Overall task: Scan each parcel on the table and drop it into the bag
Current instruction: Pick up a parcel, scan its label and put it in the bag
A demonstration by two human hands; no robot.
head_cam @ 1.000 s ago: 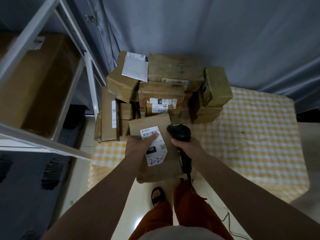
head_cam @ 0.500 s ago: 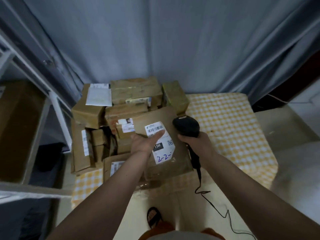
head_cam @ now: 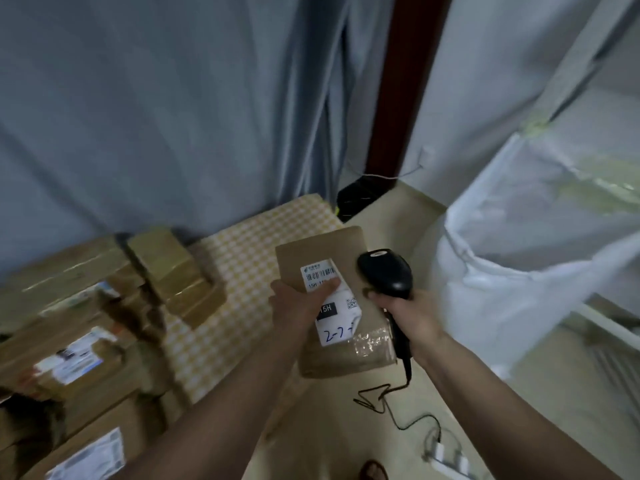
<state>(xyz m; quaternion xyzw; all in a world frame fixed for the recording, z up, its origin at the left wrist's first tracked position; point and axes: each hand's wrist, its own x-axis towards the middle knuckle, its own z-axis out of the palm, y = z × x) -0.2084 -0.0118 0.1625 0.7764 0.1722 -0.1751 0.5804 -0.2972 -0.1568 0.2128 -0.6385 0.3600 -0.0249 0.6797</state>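
Note:
My left hand [head_cam: 300, 303] holds a brown cardboard parcel [head_cam: 341, 327] from its left side, thumb laid across its white barcode label [head_cam: 331, 299]. The parcel is lifted off the table, out past the table's right edge. My right hand [head_cam: 410, 315] grips the handle of a black barcode scanner [head_cam: 385, 271], whose head sits just right of the label. A large white bag [head_cam: 526, 244] stands open at the right. Several more brown parcels [head_cam: 104, 306] are piled on the left of the yellow-checked table [head_cam: 249, 251].
The scanner's black cable [head_cam: 391, 403] trails over the floor to a white power strip [head_cam: 450, 460]. Grey curtains hang behind the table. A dark red door post [head_cam: 398, 91] stands at the back. My foot shows at the bottom edge.
Both hands have carried the parcel and scanner to the right, away from the pile and off the table. My view has turned right, bringing the white bag into sight.

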